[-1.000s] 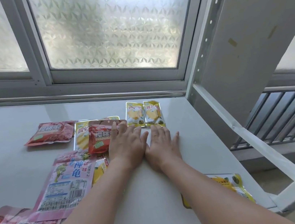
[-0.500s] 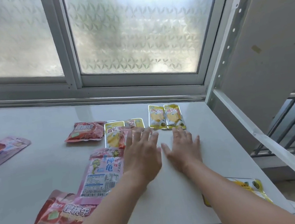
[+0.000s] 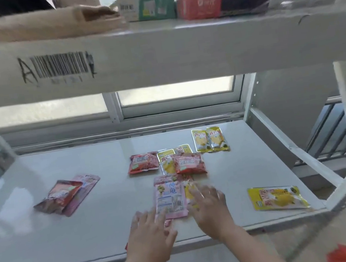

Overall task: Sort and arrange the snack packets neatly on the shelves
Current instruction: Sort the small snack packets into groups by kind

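The left hand (image 3: 150, 238), fingers spread, now touches the flat pink plastic snack packet (image 3: 170, 195) between the hands, the right hand (image 3: 210, 210) spread just beside it, both drawn back from the two small yellow packets (image 3: 210, 140) beyond, so probably this pink one is sorted next.

I log a shelf (image 3: 47, 226) under an upper shelf (image 3: 178, 48) that bears boxes (image 3: 199, 7), with a window (image 3: 176, 95) behind. On the lower one: two overlapped packets (image 3: 67, 195) at left, a cluster (image 3: 172, 164) mid-back with a side-by-side pair (image 3: 210, 140) behind and right of it, a long packet (image 3: 170, 197) in front of the cluster, and a lone packet (image 3: 277, 198) at front right near the edge. I note the left hand (image 3: 151, 238) at the long packet's near left corner and the right hand (image 3: 210, 210) just beside its right edge.
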